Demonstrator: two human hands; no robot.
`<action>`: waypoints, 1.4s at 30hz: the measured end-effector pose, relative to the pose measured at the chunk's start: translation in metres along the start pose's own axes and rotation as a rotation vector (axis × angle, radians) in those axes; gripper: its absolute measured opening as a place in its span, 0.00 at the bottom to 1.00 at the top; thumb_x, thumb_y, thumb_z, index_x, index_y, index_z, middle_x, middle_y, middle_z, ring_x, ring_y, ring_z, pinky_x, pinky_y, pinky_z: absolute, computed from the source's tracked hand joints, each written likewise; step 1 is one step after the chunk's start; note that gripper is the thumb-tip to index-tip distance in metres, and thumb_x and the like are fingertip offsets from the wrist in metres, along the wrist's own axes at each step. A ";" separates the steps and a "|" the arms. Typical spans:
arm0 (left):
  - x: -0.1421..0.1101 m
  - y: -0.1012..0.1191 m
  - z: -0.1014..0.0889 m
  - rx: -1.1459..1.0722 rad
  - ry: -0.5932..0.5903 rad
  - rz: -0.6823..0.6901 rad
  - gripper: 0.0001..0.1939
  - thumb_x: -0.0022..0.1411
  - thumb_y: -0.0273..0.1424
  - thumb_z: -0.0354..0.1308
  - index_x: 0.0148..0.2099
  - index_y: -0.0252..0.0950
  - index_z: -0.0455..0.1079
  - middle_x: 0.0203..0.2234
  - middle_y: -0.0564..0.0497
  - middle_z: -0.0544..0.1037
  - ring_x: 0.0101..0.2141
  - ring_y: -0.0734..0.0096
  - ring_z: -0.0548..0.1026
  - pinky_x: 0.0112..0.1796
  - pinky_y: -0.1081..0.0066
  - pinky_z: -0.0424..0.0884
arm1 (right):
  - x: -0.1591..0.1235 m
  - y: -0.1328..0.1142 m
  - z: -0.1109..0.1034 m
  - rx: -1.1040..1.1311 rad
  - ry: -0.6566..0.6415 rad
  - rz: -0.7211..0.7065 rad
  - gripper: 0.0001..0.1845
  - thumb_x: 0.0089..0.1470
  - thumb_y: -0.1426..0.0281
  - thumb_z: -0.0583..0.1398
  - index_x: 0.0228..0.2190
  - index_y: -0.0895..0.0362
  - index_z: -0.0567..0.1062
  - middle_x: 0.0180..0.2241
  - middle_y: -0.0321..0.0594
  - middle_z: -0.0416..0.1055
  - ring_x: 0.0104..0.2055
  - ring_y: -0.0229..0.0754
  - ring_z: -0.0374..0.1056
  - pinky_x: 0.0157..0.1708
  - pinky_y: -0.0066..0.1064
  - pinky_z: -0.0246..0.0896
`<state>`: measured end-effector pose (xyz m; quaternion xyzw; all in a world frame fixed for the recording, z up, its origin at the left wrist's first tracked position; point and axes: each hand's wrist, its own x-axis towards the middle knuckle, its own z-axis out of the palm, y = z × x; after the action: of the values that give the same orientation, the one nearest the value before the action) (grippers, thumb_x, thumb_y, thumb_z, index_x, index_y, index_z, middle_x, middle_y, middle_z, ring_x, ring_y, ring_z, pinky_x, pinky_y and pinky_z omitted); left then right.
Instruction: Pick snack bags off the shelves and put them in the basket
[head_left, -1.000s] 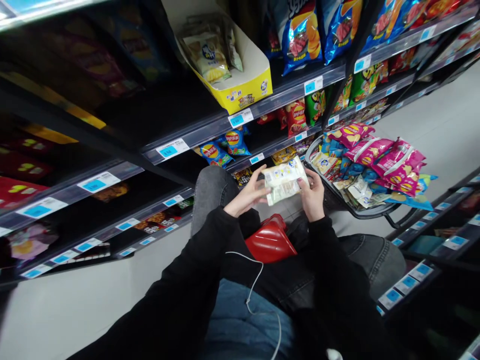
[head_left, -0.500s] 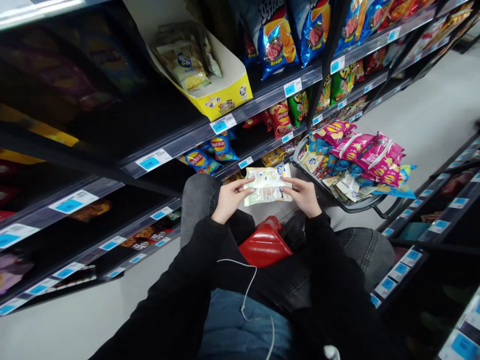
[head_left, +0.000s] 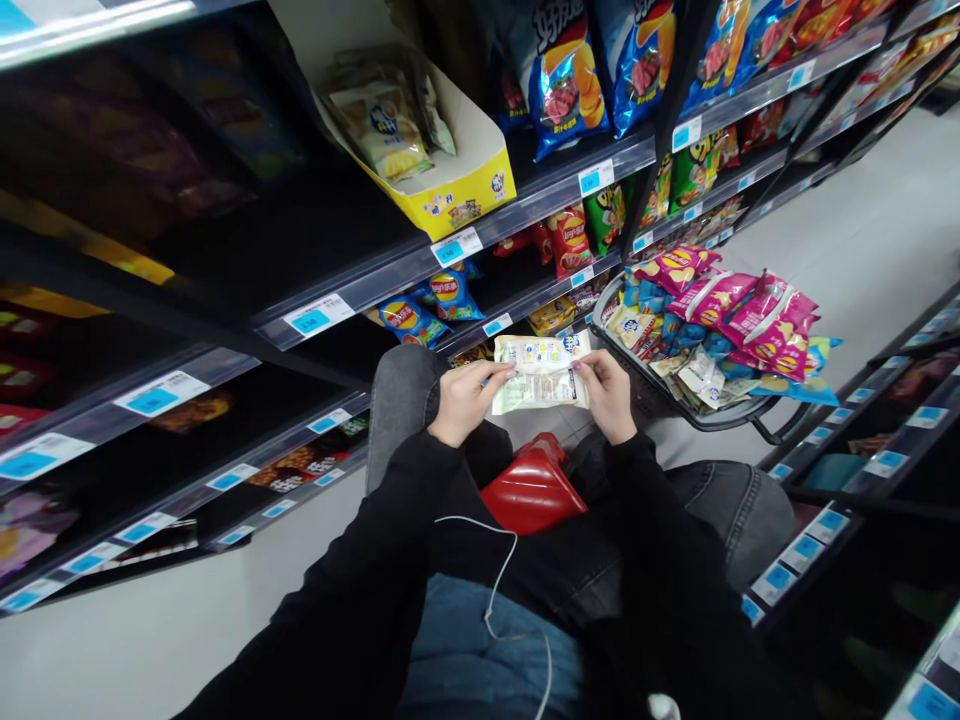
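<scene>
A pale cream-and-green snack packet [head_left: 541,385] is held out flat above my knees, its printed back side facing up. My left hand [head_left: 466,397] pinches the packet's left end between thumb and fingers. At its right end my right hand [head_left: 609,393] grips it the same way. Up on the shelf stands a yellow-edged display box [head_left: 472,197] with similar snack packets [head_left: 386,125] inside. Close by on the right, a grey shopping basket [head_left: 720,418] is heaped with pink chip bags [head_left: 769,315], blue bags and small pale packets.
Shelves with price tags [head_left: 319,317] run along the left and ahead, holding large blue chip bags [head_left: 566,80] and small blue chip bags [head_left: 448,290]. A red stool-like object [head_left: 532,490] is between my legs. Another shelf [head_left: 885,465] borders the right side.
The snack packet has gone from tilted to level, and my fingers have shifted to pinch its two ends. The view has swung slightly to the right; basket and shelves look unchanged.
</scene>
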<state>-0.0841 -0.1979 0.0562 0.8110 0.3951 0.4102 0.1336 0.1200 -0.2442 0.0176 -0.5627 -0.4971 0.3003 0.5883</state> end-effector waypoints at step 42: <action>0.010 0.020 -0.022 -0.126 -0.300 -0.114 0.10 0.59 0.35 0.54 0.37 0.37 0.75 0.31 0.49 0.80 0.31 0.71 0.76 0.34 0.75 0.69 | 0.005 -0.004 -0.009 0.378 -0.010 0.224 0.19 0.42 0.58 0.65 0.31 0.55 0.67 0.28 0.37 0.73 0.29 0.38 0.69 0.31 0.30 0.66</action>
<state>-0.0871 -0.2061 0.0870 0.8294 0.3896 0.3002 0.2649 0.1297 -0.2435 0.0236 -0.4925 -0.3692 0.4543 0.6440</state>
